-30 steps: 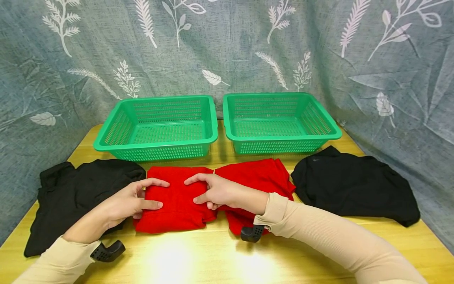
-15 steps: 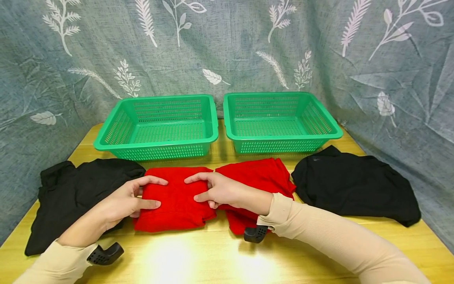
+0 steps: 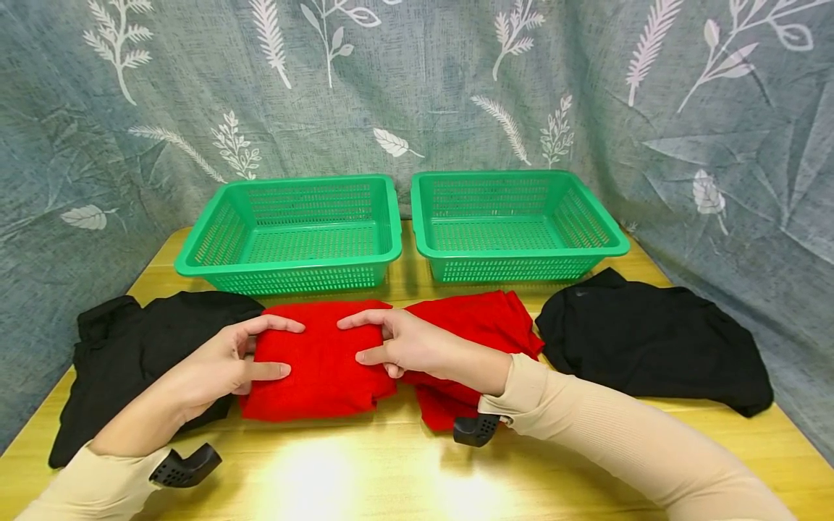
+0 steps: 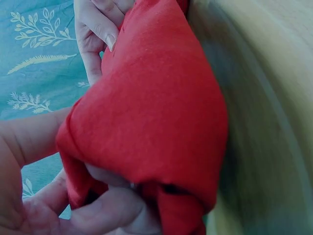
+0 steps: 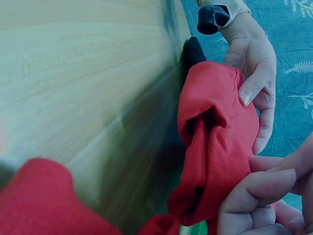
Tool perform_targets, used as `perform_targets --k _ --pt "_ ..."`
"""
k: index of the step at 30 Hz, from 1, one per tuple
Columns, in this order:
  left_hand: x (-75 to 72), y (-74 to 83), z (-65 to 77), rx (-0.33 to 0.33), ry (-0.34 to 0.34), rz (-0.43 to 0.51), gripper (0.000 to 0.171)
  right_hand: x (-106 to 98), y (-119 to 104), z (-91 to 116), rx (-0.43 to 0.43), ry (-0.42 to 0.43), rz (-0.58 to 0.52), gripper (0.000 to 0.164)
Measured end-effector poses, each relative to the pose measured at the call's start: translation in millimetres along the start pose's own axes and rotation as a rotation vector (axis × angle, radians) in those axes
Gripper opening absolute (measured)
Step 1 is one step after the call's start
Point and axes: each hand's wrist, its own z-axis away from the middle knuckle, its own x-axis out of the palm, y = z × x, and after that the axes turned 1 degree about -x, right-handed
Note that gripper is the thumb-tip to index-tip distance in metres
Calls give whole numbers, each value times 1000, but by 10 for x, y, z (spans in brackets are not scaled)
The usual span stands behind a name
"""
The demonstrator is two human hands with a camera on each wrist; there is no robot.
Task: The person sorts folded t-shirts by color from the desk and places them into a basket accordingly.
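A folded red garment [image 3: 319, 369] lies between both hands at the middle of the table in the head view. My left hand [image 3: 215, 373] grips its left side, thumb on top and the other fingers curled under the edge, as the left wrist view shows. On the opposite side my right hand [image 3: 420, 346] pinches it, with curled fingers [image 5: 244, 203] beneath the layers in the right wrist view. Open folds show along the garment's edges in both wrist views. Just right of it, partly under my right forearm, lies a second red garment [image 3: 478, 325].
Two green plastic baskets [image 3: 306, 269] [image 3: 521, 253] stand side by side at the back of the wooden table [image 3: 365, 470]. A black garment [image 3: 140, 354] lies at the left, another black garment [image 3: 651, 340] at the right. Behind hangs a patterned curtain [image 3: 443, 130].
The held red garment has shifted slightly left and up in the head view, along with both hands. The baskets and the other garments stay where they were.
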Motion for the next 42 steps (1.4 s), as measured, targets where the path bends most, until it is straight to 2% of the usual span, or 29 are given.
perform_targets --k 13,24,35,42 --pt "-28 141 92 74 -1 3 62 -55 -161 142 -70 36 87 51" --pt "-84 331 170 158 34 -12 58 -114 -357 215 -141 64 139 52" --pt "-199 558 185 184 60 -52 57 -213 -573 215 -204 83 159 52" --pt "-351 725 112 214 90 -94 55 -311 -750 121 -234 99 126 49"
